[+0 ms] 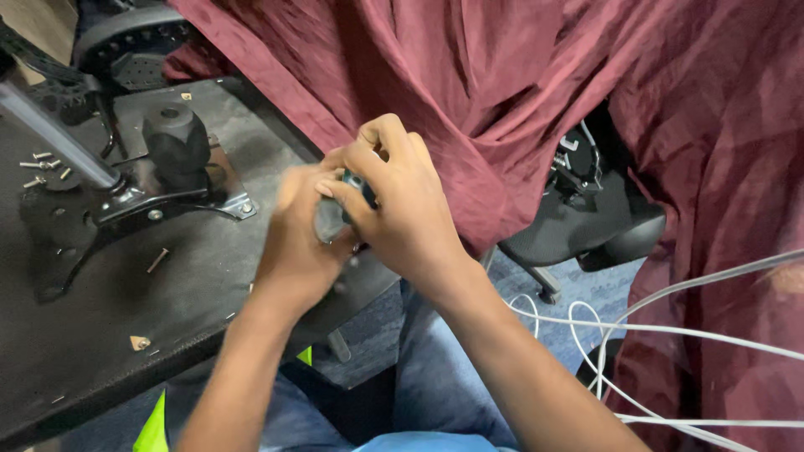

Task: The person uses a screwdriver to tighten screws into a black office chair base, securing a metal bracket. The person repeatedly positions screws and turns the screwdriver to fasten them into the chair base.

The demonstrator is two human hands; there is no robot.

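Both of my hands meet in the middle of the view around a small dark part [353, 186] with a bluish-grey tip. My right hand [402, 209] wraps over it from the right with curled fingers. From the left, my left hand [301, 234] cups the same part and looks motion-blurred. Most of the part is hidden by my fingers. Both hands hover over the right edge of an upturned black chair seat [126, 301].
A metal chair mechanism plate [142, 197] with a black knob [174, 134] and a grey lever [50, 134] is bolted to the seat. Loose screws [42, 166] lie at left, another screw [157, 260] nearer. Maroon cloth [502, 84] hangs behind. White cables [670, 335] trail at right.
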